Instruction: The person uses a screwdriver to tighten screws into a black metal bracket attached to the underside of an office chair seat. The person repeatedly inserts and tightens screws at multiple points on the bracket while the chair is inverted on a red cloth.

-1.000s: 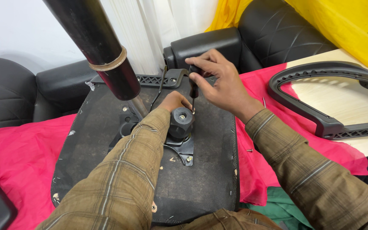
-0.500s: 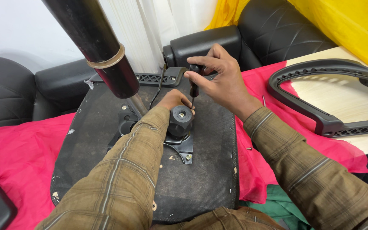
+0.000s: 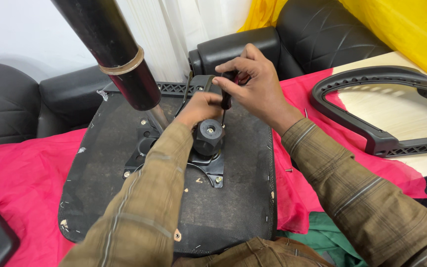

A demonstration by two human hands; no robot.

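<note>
An upturned black chair seat (image 3: 233, 207) lies on a red cloth. A metal mechanism plate (image 3: 208, 170) with a black round knob (image 3: 208, 136) is bolted to it. A thick black gas cylinder (image 3: 109, 49) rises from the plate toward the camera. My right hand (image 3: 255, 84) grips a dark-handled screwdriver (image 3: 227, 96) held upright, its tip down at the plate just right of the knob. My left hand (image 3: 201, 106) is curled on the mechanism right behind the knob, next to the screwdriver shaft. What its fingers hold is hidden.
A black plastic chair back frame (image 3: 371, 138) lies at the right on a pale surface. Black sofa cushions (image 3: 6, 104) stand behind. The red cloth (image 3: 21, 183) covers the work surface, with a loose screw (image 3: 288, 170) on it and green fabric (image 3: 322, 237) at the lower right.
My right hand has shifted a little on the screwdriver handle, its fingers regripping around it. My left hand and the seat have stayed in place.
</note>
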